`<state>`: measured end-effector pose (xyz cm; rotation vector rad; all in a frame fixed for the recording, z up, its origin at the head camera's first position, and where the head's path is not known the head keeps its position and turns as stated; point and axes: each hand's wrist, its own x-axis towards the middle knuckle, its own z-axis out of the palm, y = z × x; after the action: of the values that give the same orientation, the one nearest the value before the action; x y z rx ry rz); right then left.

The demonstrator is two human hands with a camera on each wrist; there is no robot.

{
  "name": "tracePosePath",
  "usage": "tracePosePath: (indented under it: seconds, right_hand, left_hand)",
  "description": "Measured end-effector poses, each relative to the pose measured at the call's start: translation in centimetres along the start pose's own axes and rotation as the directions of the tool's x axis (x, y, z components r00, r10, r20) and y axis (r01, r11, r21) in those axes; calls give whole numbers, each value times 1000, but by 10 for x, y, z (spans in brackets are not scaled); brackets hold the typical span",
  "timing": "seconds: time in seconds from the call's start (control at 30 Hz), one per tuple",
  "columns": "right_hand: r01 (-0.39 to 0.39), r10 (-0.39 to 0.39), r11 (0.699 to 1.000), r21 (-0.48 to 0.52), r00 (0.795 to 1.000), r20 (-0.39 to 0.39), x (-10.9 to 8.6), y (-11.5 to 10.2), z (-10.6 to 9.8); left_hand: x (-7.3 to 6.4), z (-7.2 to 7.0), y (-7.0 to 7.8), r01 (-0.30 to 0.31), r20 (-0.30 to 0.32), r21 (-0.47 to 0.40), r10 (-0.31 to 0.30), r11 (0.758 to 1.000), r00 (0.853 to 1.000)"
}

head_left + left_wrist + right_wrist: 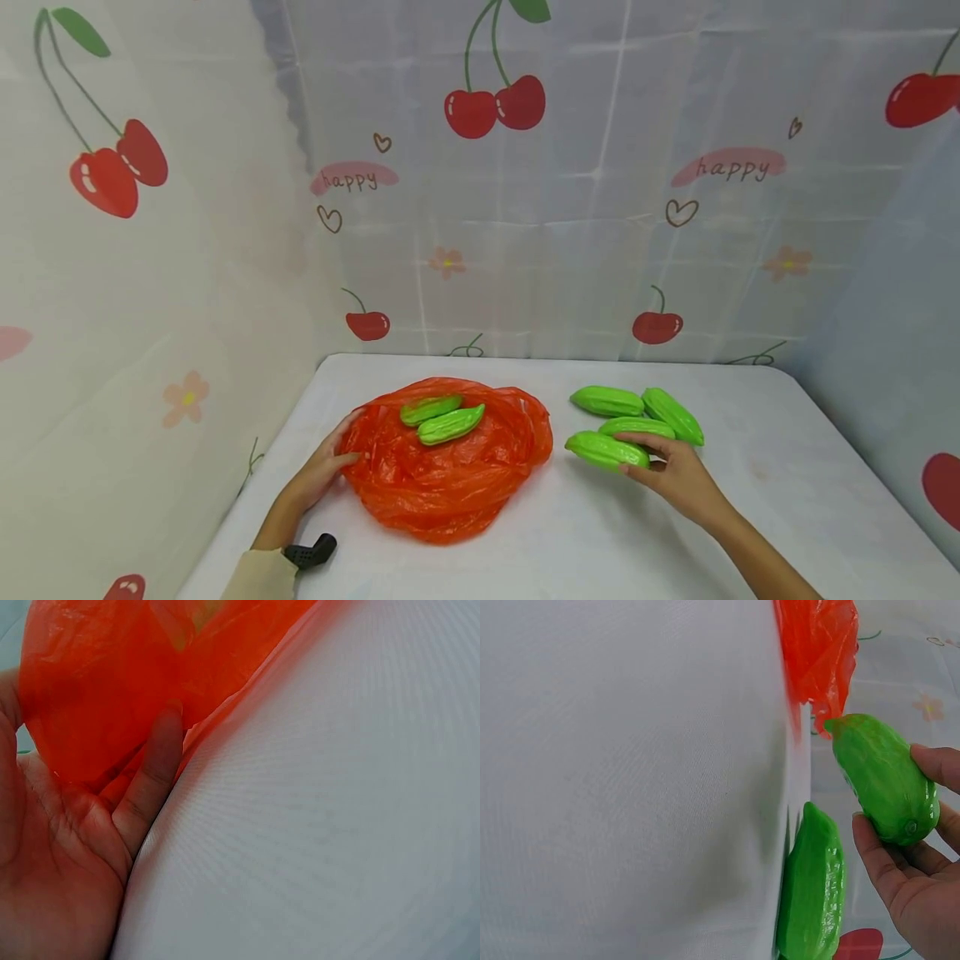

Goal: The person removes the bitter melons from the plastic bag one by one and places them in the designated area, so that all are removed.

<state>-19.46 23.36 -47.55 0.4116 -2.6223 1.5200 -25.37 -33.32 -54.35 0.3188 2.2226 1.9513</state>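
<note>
My right hand [678, 475] holds a green bitter melon [607, 451] by its near end, thumb on one side and fingers on the other. In the right wrist view the held bitter melon [885, 780] is raised over the table, its tip overlapping the red bag. Three more bitter melons [675, 415] lie just beyond it. My left hand [322, 467] grips the left side of a red plastic bag [450, 508], its thumb against the plastic. Two bitter melons [452, 425] rest in the bag's opening. The left wrist view shows fingers [154, 772] against the bag; some fingertips are hidden by it.
The white-covered table [540, 533] carries everything. A cherry-printed curtain [570, 250] hangs behind its far edge and along both sides. A black strap [311, 552] sits at the left wrist, by the beige sleeve [262, 575].
</note>
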Motion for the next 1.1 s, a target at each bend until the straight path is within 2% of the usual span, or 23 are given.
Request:
tracePosePath:
  seconds: [0.77,1.1]
  right_hand:
    - [-43,46,993,-114,999,26,9,13,4]
    - [-55,61,995,-79,995,84,14,25,-1]
  left_hand:
    - [-1,0,-1,-28,9,2,28,1000,1000]
    - [-1,0,0,-12,1,-7,12,1000,1000]
